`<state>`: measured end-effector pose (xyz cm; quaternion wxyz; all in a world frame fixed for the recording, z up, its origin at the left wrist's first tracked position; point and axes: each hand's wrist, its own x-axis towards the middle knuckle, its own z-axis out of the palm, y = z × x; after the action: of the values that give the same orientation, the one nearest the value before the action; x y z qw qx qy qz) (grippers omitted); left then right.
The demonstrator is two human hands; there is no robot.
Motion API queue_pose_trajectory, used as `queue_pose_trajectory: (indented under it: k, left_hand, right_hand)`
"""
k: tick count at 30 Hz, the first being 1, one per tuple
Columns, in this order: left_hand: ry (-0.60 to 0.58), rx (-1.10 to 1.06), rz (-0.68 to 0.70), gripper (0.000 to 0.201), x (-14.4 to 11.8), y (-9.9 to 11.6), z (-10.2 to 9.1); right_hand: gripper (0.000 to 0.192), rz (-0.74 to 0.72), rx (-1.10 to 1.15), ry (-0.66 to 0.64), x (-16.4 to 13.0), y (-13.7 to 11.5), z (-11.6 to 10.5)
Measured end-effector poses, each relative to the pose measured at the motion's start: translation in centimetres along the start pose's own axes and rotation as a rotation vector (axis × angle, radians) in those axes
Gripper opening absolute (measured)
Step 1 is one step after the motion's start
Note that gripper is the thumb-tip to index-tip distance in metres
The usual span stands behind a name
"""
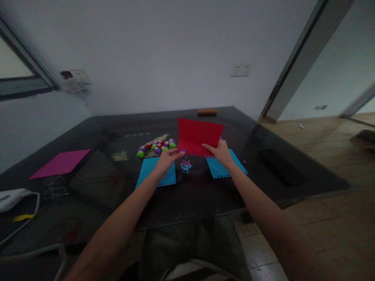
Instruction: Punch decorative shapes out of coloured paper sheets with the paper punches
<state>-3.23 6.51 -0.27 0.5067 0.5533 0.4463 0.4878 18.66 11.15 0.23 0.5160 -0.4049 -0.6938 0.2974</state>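
Above the dark table, a sheet of red paper (199,134) is raised, with a row of small punched holes along its lower edge. My right hand (221,152) grips its right side, thumb in front. At the lower left corner, my left hand (167,160) is closed on a small purple paper punch (183,152), which sits at the paper's edge. Below lies a small heap of blue, red and white paper bits (186,166). A blue sheet (168,177) with holes lies under my left forearm, and another blue sheet (222,168) lies beneath my right hand.
Several green, purple and red punches (158,146) cluster behind my left hand. A magenta sheet (63,162) and a white device with a cable (13,199) are on the left. A black flat object (279,166) lies right; a brown cylinder (207,112) lies at the back.
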Motion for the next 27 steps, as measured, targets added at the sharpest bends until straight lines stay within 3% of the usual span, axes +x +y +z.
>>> queue_pose_trajectory:
  k: [27]
  left_hand:
    - [0.033,0.006,0.008,0.034,-0.03,-0.07,0.09]
  right_hand:
    - [0.031,0.005,0.021,0.0,-0.04,0.2,0.12]
